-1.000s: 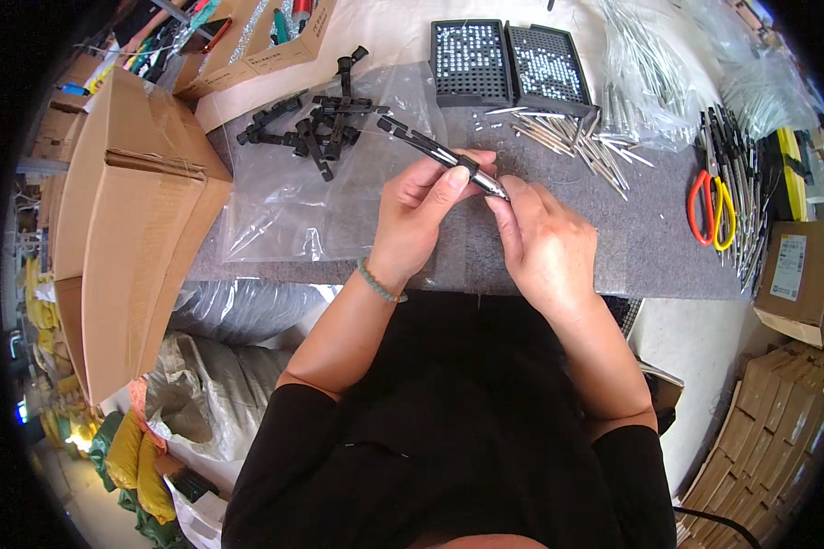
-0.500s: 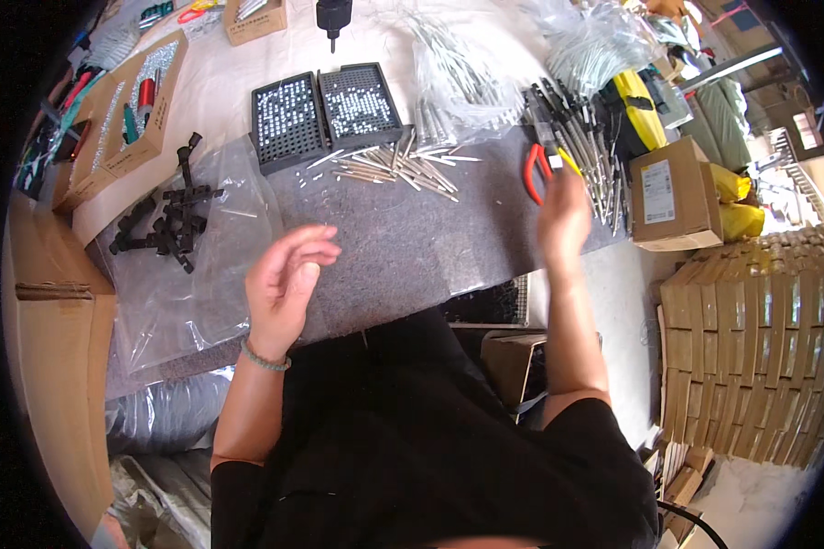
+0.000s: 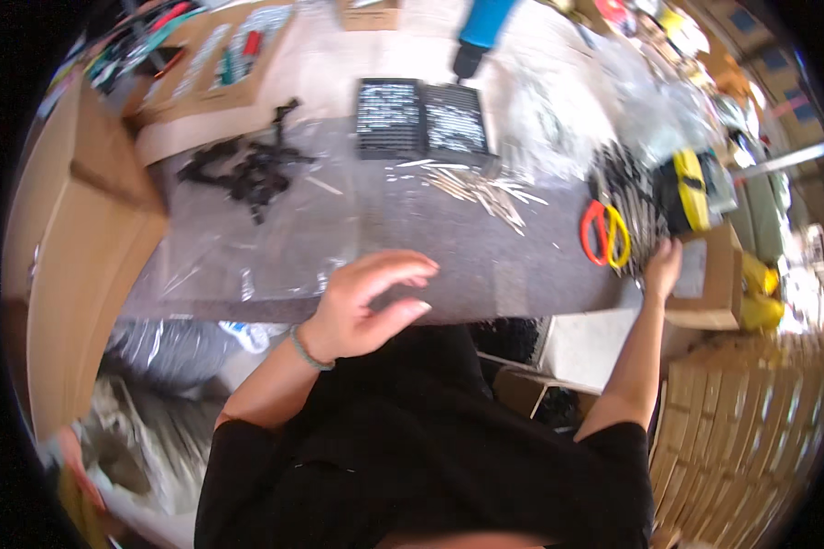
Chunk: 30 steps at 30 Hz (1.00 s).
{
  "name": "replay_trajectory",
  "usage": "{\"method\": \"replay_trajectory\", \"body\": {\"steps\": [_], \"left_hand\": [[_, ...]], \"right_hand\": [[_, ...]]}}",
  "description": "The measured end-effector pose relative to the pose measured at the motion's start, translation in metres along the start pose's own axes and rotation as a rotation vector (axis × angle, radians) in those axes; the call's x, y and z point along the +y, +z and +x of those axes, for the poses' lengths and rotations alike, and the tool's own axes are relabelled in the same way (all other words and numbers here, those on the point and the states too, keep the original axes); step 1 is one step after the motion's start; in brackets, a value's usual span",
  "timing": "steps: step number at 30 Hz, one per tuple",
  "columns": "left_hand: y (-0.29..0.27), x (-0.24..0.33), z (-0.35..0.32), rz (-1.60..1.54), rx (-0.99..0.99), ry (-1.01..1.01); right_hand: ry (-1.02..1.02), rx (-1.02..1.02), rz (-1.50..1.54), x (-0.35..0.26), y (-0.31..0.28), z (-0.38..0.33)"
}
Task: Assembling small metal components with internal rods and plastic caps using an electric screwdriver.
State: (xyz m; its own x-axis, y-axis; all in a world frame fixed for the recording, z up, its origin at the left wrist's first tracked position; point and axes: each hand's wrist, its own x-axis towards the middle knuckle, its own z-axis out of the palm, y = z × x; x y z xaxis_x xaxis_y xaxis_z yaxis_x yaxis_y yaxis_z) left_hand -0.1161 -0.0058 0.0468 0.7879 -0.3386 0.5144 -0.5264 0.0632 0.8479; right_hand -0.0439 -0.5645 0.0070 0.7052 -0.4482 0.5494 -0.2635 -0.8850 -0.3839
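Note:
My left hand [image 3: 364, 302] hovers over the near edge of the grey work mat [image 3: 467, 274], fingers and thumb apart, holding nothing. Far to the right, my right hand [image 3: 664, 267] reaches to the near end of a pile of thin metal rods with dark ends [image 3: 636, 197], beside a cardboard box [image 3: 719, 274]. Its fingertips are blurred, so any grip is hidden. Just left of it lies a hand tool with one red and one yellow handle [image 3: 597, 233]. Two black hole trays [image 3: 421, 157] of small silvery parts stand at the mat's far side, with loose metal pins [image 3: 485, 194] before them.
Black plastic parts [image 3: 252, 174] lie on a clear plastic sheet [image 3: 211, 256] at left, near a tall carton [image 3: 92, 247]. A blue powered tool with a black nose [image 3: 485, 37] hangs beyond the trays. Bagged rods [image 3: 549, 119] and stacked cartons [image 3: 751, 439] are on the right.
The view has swung, shifting the bench. My right hand has moved off the red-and-yellow-handled tool toward the rods' near ends. My left hand is lower and nearer the mat's edge.

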Motion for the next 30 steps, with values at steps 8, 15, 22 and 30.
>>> {"method": "replay_trajectory", "body": {"steps": [8,15,22,30], "left_hand": [[-0.054,0.018,-0.026,0.636,0.301,-0.033],[-0.129,-0.002,-0.035,1.08,0.394,-0.244],[-0.165,-0.012,-0.028,1.2,0.258,-0.564],[-0.168,-0.015,-0.029,1.1,0.159,-0.671]], "right_hand": [[-0.875,-0.036,0.078,-0.292,0.019,-0.044],[-0.642,0.08,0.356,-0.321,0.065,-0.002],[-0.269,-0.501,0.401,-0.253,0.07,0.059],[-0.372,-0.63,-0.62,-0.282,0.101,0.041]]}}
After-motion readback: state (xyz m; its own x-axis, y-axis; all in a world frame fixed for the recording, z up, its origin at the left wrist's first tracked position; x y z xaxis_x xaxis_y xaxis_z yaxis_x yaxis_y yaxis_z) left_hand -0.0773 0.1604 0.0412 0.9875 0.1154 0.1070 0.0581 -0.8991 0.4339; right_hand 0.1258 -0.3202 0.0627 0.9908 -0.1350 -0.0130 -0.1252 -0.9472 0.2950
